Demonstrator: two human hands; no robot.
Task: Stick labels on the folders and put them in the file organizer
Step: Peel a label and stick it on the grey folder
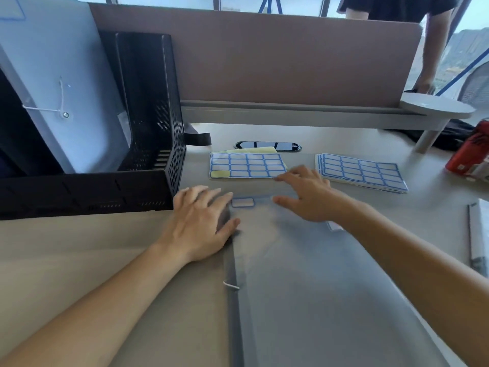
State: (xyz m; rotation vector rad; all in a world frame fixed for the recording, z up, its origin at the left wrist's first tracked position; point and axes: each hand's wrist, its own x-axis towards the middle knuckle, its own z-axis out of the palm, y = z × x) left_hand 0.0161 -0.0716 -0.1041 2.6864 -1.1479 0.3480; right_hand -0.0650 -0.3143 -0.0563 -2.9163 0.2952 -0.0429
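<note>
A translucent grey folder (304, 287) lies flat on the desk in front of me, with a white blue-edged label (242, 202) stuck near its far left corner. My left hand (203, 221) rests flat on that corner, fingers spread, just left of the label. My right hand (304, 193) hovers open over the folder's far edge, fingers apart, holding nothing. A sheet of blue-framed labels (247, 165) lies beyond the folder, one label gone from it. The black mesh file organizer (148, 123) stands at the left with a pale blue folder (60, 83) in it.
A stack of label sheets (361, 172) lies at the right. A brown partition (264, 62) closes the back of the desk above a grey shelf (291, 113). A red package (473, 154) sits far right. A person (412, 27) stands behind the partition. Another folder's edge (476, 234) shows at right.
</note>
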